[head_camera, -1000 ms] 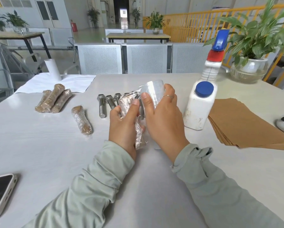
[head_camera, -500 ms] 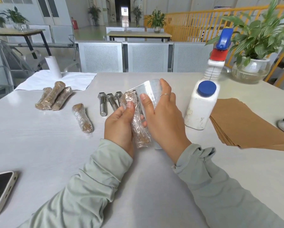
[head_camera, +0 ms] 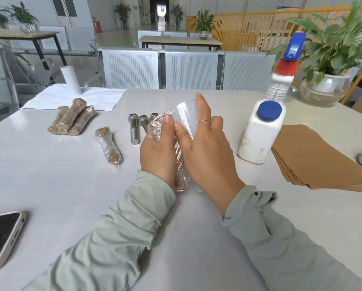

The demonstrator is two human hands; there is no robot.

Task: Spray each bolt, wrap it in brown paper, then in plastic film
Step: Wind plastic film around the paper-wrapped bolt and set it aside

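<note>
Four wrapped bolts [head_camera: 108,145] — three bare bolts [head_camera: 134,128] beside them.

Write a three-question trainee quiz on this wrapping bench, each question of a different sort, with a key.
1. True or false: the left hand grips a paper-wrapped bolt while the right hand pulls plastic film over it.
2. How many finished wrapped bolts lie on the table? A) two B) four C) six
3. Fill in: the stack of brown paper lies to the ____ of the spray bottle.

Key: 1 true. 2 B: a pile of three plus a single one. 3 right.
</note>
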